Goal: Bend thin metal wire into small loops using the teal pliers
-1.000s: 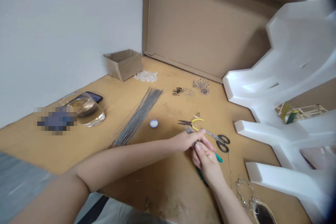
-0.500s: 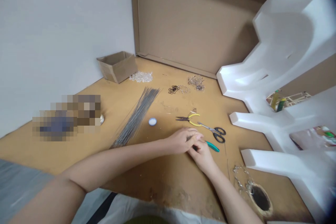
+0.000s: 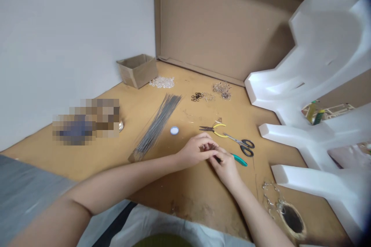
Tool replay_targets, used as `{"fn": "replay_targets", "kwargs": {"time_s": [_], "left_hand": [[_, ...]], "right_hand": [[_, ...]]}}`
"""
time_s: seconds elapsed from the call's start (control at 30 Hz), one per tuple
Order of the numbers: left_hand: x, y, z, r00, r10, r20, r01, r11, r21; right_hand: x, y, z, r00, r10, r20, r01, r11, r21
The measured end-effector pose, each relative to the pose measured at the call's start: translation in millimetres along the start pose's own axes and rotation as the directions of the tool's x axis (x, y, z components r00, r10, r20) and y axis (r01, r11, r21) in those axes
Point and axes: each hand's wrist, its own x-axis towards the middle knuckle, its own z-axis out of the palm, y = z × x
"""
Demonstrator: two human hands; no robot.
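My left hand (image 3: 194, 150) and my right hand (image 3: 227, 168) meet over the table, fingertips touching. The fingers of both are curled into a pinch. Whatever lies between them is too small and too covered to make out. Just beyond my right hand, a teal-handled tool (image 3: 240, 160) lies partly hidden by it. Yellow-handled pliers (image 3: 213, 128) rest open behind the hands, and black-handled scissors (image 3: 245, 146) touch or nearly touch them. To the left of my hands lies a bundle of thin grey wires (image 3: 158, 127), with a small white round lid or dish (image 3: 174, 131) beside it.
At the back stand a cardboard box (image 3: 137, 71) and a pile of clear beads (image 3: 162, 82). Black rings (image 3: 197, 97) and small metal pieces (image 3: 222, 90) lie farther right. White foam (image 3: 290, 175) borders the right side, near a wire chain (image 3: 269, 193) and an oval mirror-like piece (image 3: 292, 220).
The fingers of my left hand have shifted and spread a little, while the fingertips stay together. The whole view has moved slightly, so the table things appear farther right.
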Motion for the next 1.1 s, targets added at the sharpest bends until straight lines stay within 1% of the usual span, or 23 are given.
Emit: {"fn": "replay_targets", "kwargs": {"time_s": [0.1,0.2,0.37,0.57,0.7,0.87,0.97,1.1], "left_hand": [[-2,1,-0.1,1.0,0.011,0.02,-0.011,1.0,0.006],[-3,1,-0.7,0.998,0.046,0.032,-0.047,0.998,0.041],[-6,-3,-0.5,0.995,0.083,0.053,-0.087,0.993,0.082],[-7,-7,-1.2,0.989,0.124,0.085,-0.134,0.982,0.133],[-8,-5,-2.3,0.984,0.164,0.077,-0.175,0.967,0.183],[-7,-6,-2.4,0.974,0.218,0.061,-0.226,0.948,0.226],[-6,-9,-2.0,0.966,0.245,0.078,-0.257,0.935,0.244],[-4,-9,-3.6,0.966,0.224,0.125,-0.25,0.931,0.266]], "right_hand": [[-1,0,3,1.0,-0.018,0.001,0.018,1.0,-0.023],[-1,1,5,0.999,-0.032,0.01,0.032,0.999,-0.021],[-2,4,4,0.998,-0.031,0.057,0.035,0.997,-0.075],[-2,2,3,0.995,-0.026,0.1,0.04,0.989,-0.14],[-2,-2,4,0.996,-0.033,0.085,0.047,0.984,-0.174],[-1,-4,4,0.996,-0.062,0.059,0.07,0.986,-0.152],[-1,-4,2,0.996,-0.078,0.046,0.084,0.985,-0.154],[-1,-4,0,0.994,-0.085,0.067,0.098,0.969,-0.228]]}}
